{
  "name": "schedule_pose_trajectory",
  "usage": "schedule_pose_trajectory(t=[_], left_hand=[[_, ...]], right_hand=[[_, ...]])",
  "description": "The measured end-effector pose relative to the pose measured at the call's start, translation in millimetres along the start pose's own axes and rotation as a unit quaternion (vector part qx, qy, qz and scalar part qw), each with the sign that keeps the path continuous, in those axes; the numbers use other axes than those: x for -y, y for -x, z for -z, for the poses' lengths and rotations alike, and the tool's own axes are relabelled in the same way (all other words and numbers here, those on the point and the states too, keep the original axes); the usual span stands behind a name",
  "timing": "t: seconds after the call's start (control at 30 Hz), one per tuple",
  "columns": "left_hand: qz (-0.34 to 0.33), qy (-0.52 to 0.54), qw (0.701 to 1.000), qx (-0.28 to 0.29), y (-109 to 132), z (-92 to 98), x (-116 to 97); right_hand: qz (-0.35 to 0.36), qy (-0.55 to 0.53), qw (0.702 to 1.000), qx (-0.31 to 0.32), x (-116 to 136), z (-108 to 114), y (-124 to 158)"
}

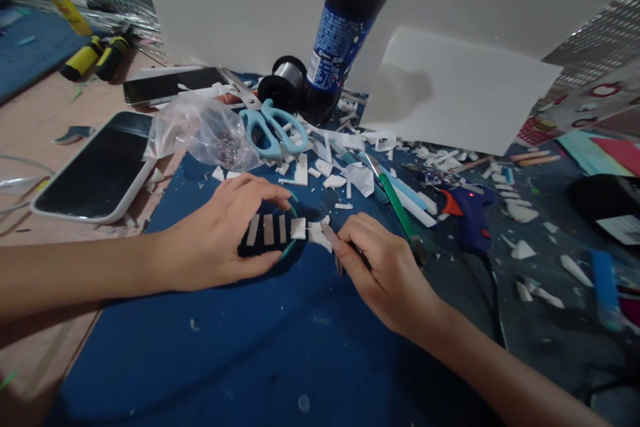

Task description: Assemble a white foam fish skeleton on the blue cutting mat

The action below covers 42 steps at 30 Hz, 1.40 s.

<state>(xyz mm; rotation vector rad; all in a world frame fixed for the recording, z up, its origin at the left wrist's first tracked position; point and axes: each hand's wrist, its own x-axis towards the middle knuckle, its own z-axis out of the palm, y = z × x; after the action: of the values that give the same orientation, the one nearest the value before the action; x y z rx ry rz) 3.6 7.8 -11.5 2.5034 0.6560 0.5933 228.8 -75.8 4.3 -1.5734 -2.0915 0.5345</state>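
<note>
"So, how do the hands stand?"

"The fingers of the left hand are wide apart, curving around the grey strips on the blue mat. Those of the right hand pinch a small grey piece, beside the white pieces between both hands."

"And what could go wrong?"

"If the left fingers close carelessly, I think they could push the strips out of their row. Also, the green cutter lies near the right hand; a sideways move could knock it. The glue gun shows a red light, so perhaps it is hot."
</note>
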Motion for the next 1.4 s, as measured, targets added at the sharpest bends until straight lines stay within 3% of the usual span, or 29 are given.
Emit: schedule_pose_trajectory(t=[0.6,1.4], left_hand=[[-0.008,-0.050,0.998,0.032,-3.2,0.4,-4.5],[-0.007,-0.052,0.998,0.041,-4.1,1.0,-4.0]], right_hand=[[-0.009,0.059,0.997,-0.046,-1.2,-5.7,-1.6],[-0.017,0.127,0.991,-0.042,0.8,-5.8,-3.2]])
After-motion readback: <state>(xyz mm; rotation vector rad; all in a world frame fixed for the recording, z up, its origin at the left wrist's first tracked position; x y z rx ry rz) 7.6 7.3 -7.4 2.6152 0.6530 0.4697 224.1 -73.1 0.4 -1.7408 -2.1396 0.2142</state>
